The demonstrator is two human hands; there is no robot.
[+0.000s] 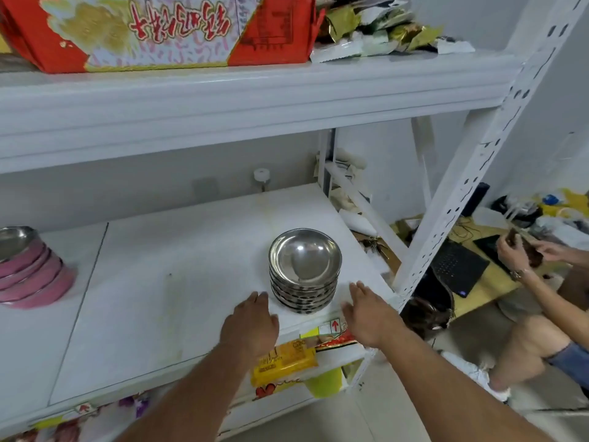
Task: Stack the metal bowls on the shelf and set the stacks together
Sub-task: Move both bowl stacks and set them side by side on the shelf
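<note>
A stack of several shiny metal bowls [304, 271] stands near the front right corner of the white shelf board [178, 282]. At the shelf's far left edge sits a second stack of bowls with pink outsides and metal insides [28, 269], partly cut off by the frame. My left hand [251, 323] hovers open just left of the metal stack, fingers pointing at it, without touching it. My right hand [369, 314] is open on the stack's right side, a short gap away. Both hands hold nothing.
The upper shelf [223, 100] hangs low overhead, carrying a red box [159, 30] and foil packets. A perforated white upright [471, 173] stands at the right. Yellow packets [283, 362] lie on the shelf below. Another person [526, 260] sits at the right by a laptop.
</note>
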